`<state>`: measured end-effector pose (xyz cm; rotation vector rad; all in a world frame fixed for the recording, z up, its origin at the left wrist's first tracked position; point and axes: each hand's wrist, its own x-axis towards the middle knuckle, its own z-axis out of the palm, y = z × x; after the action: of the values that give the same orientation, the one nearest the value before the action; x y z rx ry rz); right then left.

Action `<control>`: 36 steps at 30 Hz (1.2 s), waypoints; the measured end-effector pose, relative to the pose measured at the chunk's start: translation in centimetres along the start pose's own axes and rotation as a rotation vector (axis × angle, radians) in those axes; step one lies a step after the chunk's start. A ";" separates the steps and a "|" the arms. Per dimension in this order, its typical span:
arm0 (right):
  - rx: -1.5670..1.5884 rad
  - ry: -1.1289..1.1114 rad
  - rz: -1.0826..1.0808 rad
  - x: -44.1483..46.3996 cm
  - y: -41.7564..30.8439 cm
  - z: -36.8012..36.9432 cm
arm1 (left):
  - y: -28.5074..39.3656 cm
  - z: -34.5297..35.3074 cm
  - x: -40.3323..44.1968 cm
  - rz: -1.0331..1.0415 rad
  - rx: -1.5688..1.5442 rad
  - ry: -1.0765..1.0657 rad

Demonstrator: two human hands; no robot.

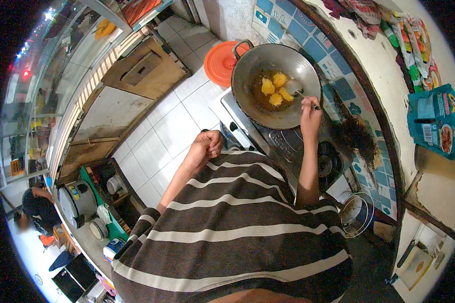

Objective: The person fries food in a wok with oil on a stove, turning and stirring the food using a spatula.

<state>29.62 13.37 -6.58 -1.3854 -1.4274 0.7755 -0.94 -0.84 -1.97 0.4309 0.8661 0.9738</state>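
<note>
Filling the bottom of the frame, a dark shirt with pale stripes (pixel 237 230) is seen. Near the centre, just beyond the shirt, the left hand (pixel 208 144) is clenched in a fist; whether anything is enclosed by it cannot be told. Right of centre, the handle of a metal utensil (pixel 294 91) is grasped by the right hand (pixel 311 110), and its head is dipped into a large wok (pixel 250 103) in the upper middle. Inside the wok, yellow pieces (pixel 276 100) are gathered in shallow oil beside the utensil's head. The wok is set on a dark-topped stove (pixel 288 151), whose bare burner (pixel 326 162) is seen lower right of it. Beyond, at upper centre, an orange lid (pixel 219 63) is partly covered by the wok. Blue-and-white wall tiles (pixel 343 76) are seen at upper right.
</note>
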 end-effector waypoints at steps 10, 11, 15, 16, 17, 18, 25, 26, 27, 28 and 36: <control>0.063 0.008 -0.018 -0.2 0.9 -0.5 | 0.3 0.3 -0.1 -0.003 0.014 -0.006; 0.109 0.041 -0.078 -0.1 0.9 -0.5 | 0.3 0.2 -0.1 -0.004 0.006 -0.012; 0.073 0.010 -0.082 0.2 -0.1 -0.8 | 0.4 0.7 -0.2 0.003 0.029 0.014; 0.014 -0.007 -0.123 0.2 -1.2 -0.9 | 0.5 0.8 -0.2 -0.001 0.029 0.021; -0.046 -0.025 -0.164 0.2 -1.8 -1.0 | 0.5 0.9 -0.2 -0.005 0.029 0.028; -0.092 -0.051 -0.125 0.0 -1.5 -1.1 | 0.5 0.8 -0.2 -0.001 0.023 0.018; -0.165 -0.159 -0.038 -0.9 -1.5 -1.5 | 0.0 0.3 0.2 0.008 -0.013 -0.009; -0.156 -0.164 -0.016 -0.9 -1.5 -1.5 | 0.0 0.2 0.2 0.011 -0.016 -0.015; -0.126 -0.146 -0.025 -1.0 -1.5 -1.4 | 0.1 0.3 0.2 0.010 -0.015 -0.015; -0.095 -0.129 -0.033 -1.0 -1.5 -1.4 | 0.2 0.4 0.2 0.008 -0.014 -0.015; -0.105 -0.061 0.031 0.1 -2.0 -1.4 | 0.5 0.6 0.3 -0.015 -0.001 -0.014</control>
<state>30.21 12.89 -4.24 -1.4781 -1.5157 0.7784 -0.66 -0.30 -1.41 0.4290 0.8547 0.9561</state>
